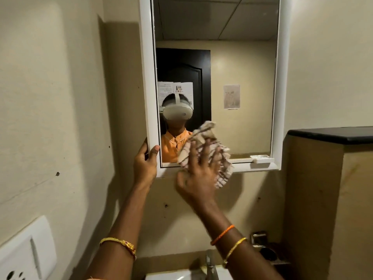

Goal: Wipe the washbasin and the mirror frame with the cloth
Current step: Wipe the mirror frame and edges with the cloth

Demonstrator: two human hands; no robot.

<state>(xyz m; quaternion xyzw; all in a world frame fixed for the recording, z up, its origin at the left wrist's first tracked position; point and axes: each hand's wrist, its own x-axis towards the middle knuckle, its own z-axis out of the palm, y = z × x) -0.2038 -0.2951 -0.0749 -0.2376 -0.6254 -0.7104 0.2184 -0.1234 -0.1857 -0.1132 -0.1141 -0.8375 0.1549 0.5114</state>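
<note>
I am on the mirror part of the task now. My left hand (145,164) grips the lower left corner of the white mirror frame (147,81), thumb on the front and fingers wrapped behind the edge, so it steadies the frame. My right hand (198,174) presses the striped cloth (203,134) against the bottom rail; its fingers (207,154) are spread wide and flat, pinning the cloth more than gripping it. To do this well, I think I should keep the cloth bunched under the palm, follow the rail to the right as far as the small white tray (260,158), and keep the left hand firm so that the frame does not swing.

The right hand is blurred, so I cannot tell how much cloth touches the frame and how much the glass. The top of the frame is cut off. Of the washbasin (171,276) only a white edge shows at the bottom, beside the tap (211,267), so I cannot judge its condition.
</note>
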